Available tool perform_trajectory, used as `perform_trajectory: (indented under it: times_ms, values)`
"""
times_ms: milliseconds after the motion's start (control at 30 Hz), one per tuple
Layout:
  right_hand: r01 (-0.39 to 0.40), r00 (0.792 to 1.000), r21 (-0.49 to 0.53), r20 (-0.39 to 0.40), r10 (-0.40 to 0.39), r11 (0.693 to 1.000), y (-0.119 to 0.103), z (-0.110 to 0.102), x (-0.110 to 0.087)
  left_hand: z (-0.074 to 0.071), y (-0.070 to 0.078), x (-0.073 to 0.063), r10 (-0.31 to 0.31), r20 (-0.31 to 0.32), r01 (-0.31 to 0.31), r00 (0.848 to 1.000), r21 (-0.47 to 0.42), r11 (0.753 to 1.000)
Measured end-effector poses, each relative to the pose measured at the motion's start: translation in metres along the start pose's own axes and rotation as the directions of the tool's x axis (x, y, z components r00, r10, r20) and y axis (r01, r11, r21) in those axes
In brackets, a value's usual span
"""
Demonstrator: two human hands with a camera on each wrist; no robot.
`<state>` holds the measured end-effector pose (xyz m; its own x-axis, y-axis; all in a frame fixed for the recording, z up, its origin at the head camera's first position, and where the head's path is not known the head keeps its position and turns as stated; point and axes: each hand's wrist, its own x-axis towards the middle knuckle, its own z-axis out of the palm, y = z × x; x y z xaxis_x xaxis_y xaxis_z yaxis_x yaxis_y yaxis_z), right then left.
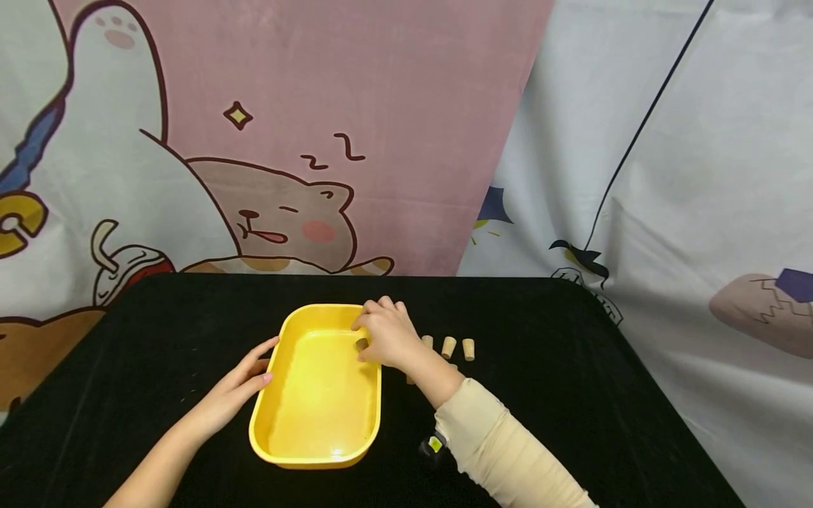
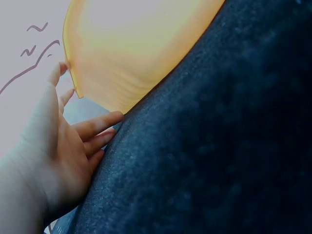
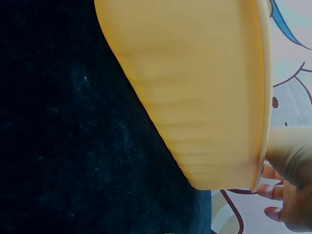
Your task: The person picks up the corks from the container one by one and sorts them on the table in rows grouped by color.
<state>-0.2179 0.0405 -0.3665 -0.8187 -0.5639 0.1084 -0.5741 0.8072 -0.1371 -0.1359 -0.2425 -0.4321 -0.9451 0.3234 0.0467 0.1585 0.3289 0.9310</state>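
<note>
A yellow plastic tray (image 1: pixel 315 406) lies on the black-covered table, its long side running away from me. My left hand (image 1: pixel 235 388) rests against its left side with fingers extended; the left wrist view shows the fingertips touching the tray's outer wall (image 2: pixel 124 73). Reaching over the right rim, my right hand (image 1: pixel 390 337) pinches a small tapered cork (image 1: pixel 361 344) between thumb and fingers, inside the tray near its far right corner. That cork is hidden by the tray wall (image 3: pixel 195 87) in the right wrist view.
Several more corks stand or lie right of the tray, among them one cork (image 1: pixel 468 349) at the right end and another (image 1: pixel 449 347) beside it. My right forearm partly covers others. A printed cloth (image 1: pixel 413 141) hangs behind the table (image 1: pixel 540 402).
</note>
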Motion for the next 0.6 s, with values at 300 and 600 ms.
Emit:
perform_trajectory:
  times_ms: [300,600]
  values:
    - [-0.003,0.999,-0.107,0.031,0.006,0.994,-0.002,0.003,0.009,0.000,0.002,0.001,-0.050,0.014,0.050,0.999,-0.001,0.999]
    - [-0.063,0.992,-0.243,0.088,0.087,0.968,-0.013,0.003,0.016,-0.001,0.001,0.001,-0.045,0.011,0.045,0.999,0.005,0.999]
